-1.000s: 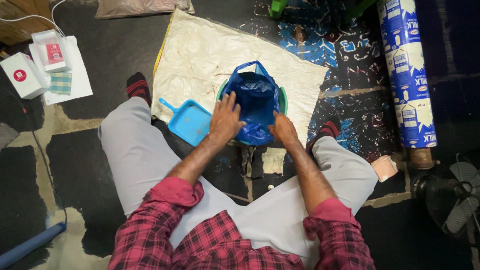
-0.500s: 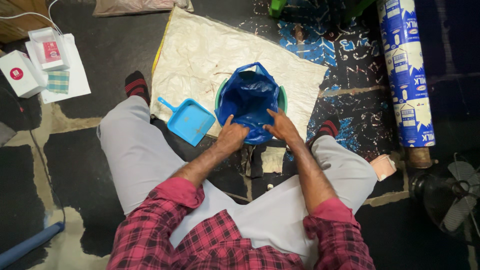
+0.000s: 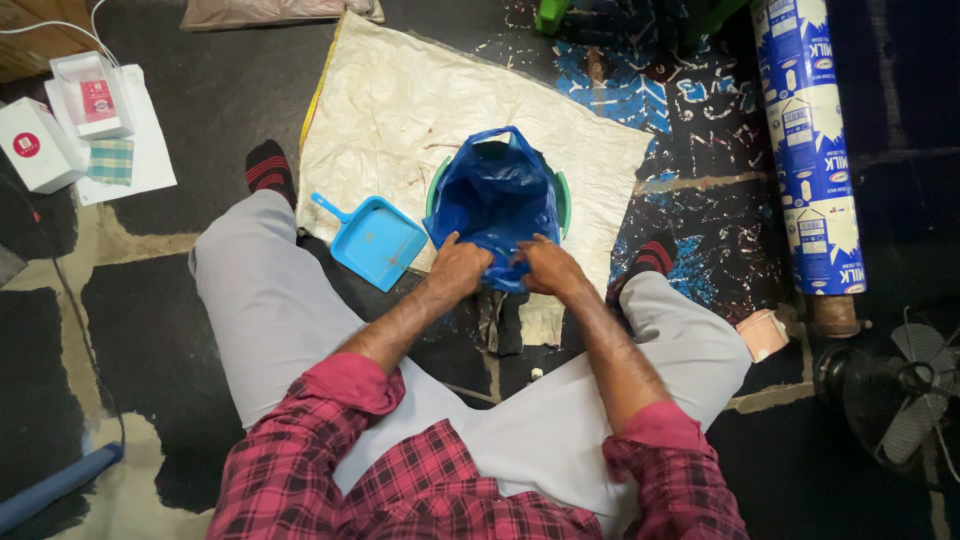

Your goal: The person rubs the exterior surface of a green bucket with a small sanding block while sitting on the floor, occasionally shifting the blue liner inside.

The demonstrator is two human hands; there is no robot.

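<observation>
1. At far left on the floor, two small white boxes (image 3: 60,120) and a checked cloth (image 3: 108,160) rest on a sheet of white paper (image 3: 140,170), well apart from the seated person.
2. A light-blue dustpan (image 3: 378,240) lies just left of the bag on the floor, handle pointing up and to the left, its pan near the left hand.
3. The left hand (image 3: 458,270) grips the near edge of a blue plastic bag (image 3: 495,195), fingers curled and pinching the plastic.
4. The bag sits in a green round basin (image 3: 561,190) on a cream sack sheet (image 3: 400,110), between the person's spread legs; its long axis runs near to far, mouth open upward, handles at the far end.
5. The right hand (image 3: 548,268) holds the same near edge just beside the left, fingers bent and pinching the bag.
6. A dark rag (image 3: 500,322) lies on the floor just below both hands.
7. Right of the right knee lies a small pinkish tape roll (image 3: 765,333).
8. Farther right, a blue-and-white printed roll (image 3: 815,150) stretches near to far, a black fan (image 3: 900,385) at its near end.
</observation>
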